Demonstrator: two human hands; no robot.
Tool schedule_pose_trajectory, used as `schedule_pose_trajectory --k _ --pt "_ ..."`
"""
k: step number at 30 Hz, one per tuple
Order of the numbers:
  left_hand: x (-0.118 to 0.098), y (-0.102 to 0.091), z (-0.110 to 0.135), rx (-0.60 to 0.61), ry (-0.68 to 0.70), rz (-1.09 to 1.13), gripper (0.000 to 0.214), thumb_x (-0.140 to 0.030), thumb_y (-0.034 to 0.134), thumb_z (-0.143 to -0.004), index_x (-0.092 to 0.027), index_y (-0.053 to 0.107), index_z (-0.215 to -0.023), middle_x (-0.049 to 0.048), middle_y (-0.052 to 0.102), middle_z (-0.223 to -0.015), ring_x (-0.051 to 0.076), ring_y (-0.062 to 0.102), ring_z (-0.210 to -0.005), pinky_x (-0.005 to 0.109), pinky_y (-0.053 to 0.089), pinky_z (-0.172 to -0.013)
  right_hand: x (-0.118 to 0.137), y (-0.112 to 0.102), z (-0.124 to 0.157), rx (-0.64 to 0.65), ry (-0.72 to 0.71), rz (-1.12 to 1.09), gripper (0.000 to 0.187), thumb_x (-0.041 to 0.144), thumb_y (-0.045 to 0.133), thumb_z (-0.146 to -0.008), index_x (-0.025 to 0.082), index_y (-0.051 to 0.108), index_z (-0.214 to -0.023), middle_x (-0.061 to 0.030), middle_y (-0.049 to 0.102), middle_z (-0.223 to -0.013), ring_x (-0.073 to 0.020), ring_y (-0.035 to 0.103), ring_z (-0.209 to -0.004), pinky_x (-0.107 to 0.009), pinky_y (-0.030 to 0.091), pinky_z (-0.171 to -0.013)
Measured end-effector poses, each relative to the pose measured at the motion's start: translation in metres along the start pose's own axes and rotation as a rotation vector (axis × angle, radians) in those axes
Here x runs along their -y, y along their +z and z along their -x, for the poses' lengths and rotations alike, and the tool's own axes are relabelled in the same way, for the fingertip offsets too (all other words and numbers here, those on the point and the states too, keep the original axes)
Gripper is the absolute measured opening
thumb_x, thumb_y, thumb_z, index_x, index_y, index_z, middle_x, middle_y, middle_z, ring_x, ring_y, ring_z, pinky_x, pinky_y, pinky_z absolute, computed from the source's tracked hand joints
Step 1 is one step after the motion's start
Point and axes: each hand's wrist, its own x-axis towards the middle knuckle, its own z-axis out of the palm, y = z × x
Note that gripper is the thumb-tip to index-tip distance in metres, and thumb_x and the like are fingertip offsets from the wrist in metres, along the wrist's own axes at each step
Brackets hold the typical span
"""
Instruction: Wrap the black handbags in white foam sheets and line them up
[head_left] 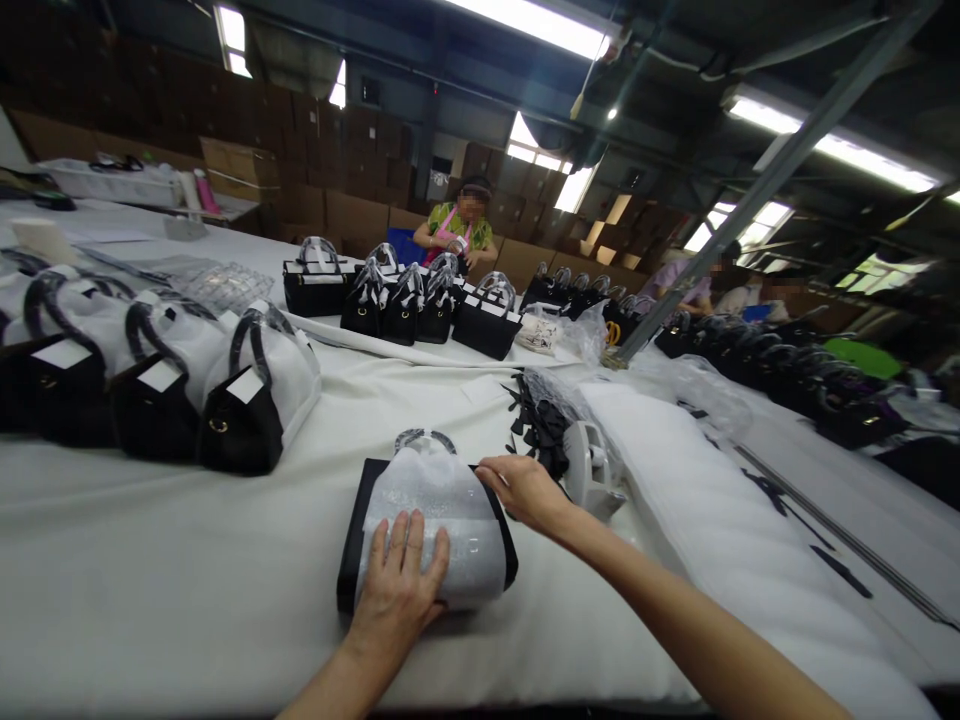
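Right now a black handbag (351, 548) lies flat on the white counter (150, 590), its base toward the person and its handle (424, 437) pointing away. A white foam sheet (439, 495) covers most of the handbag's upper face. The left hand (401, 590) rests palm-down on the near half of the sheet, its fingers (411, 545) flat, slightly fanned and aimed at the handle. The right hand (529, 492) sits at the handbag's far right corner with its fingers (495, 472) curled over the sheet's edge; whether they pinch it I cannot tell. Both hands touch the handbag, the left more squarely on it. Just right of the handbag lie a heap of small black pieces (544, 425) and a white plastic tool (592, 465); left of it stand wrapped bags (255, 400).
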Motion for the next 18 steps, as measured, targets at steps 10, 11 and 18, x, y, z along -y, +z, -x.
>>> schedule_pose_trajectory --k 10,11,18 --pt "0.006 -0.007 0.001 0.034 0.062 -0.018 0.088 -0.061 0.074 -0.06 -0.021 0.046 -0.134 0.0216 0.046 -0.138 0.039 0.042 -0.128 0.058 0.031 -0.105 0.049 0.063 0.046 0.043 -0.061 -0.023 0.052 0.031 0.029 -0.096 0.009 0.034 -0.143 -0.0159 0.029 -0.15 -0.0266 0.026 -0.14 -0.05 0.025 -0.11" --pt "0.011 -0.01 0.003 0.043 0.073 -0.016 0.087 -0.061 0.072 -0.063 -0.019 0.045 -0.134 0.021 0.046 -0.139 0.037 0.04 -0.13 0.057 0.031 -0.106 0.049 0.062 0.045 0.052 -0.057 -0.026 0.052 0.031 0.028 -0.096 0.009 0.034 -0.143 -0.0156 0.029 -0.15 -0.0268 0.026 -0.14 -0.052 0.025 -0.11" --pt "0.047 -0.029 0.02 0.058 -0.011 -0.043 0.061 -0.046 0.061 -0.08 -0.018 0.048 -0.133 0.0134 0.049 -0.139 0.03 0.043 -0.129 0.052 0.025 -0.111 0.049 0.059 0.045 0.044 -0.036 -0.056 0.053 0.033 0.028 -0.096 0.012 0.031 -0.145 -0.0138 0.026 -0.151 -0.0269 0.024 -0.14 -0.057 0.022 -0.11"
